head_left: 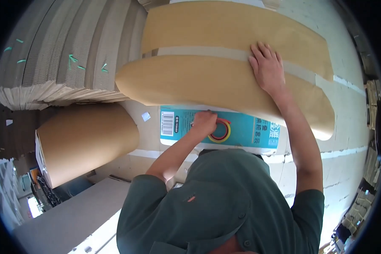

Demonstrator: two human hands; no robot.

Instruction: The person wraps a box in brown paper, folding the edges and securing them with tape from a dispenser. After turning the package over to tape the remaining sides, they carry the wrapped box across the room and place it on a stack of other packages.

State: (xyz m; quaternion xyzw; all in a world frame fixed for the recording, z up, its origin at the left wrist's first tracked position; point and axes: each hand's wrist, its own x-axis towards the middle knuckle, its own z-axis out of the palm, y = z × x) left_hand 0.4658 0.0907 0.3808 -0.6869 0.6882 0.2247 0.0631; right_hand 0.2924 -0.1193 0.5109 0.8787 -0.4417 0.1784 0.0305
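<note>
Coloured ring (222,132) half hidden under left hand (204,122); teal box (245,129) print unreadable.

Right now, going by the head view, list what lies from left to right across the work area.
Brown cardboard box → barcode label → left hand, closed at the coloured rings → right hand, flat on the taped carton.

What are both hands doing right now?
Left hand: closed on the red-and-yellow ring.
Right hand: open, flat on the taped cardboard box.
</note>
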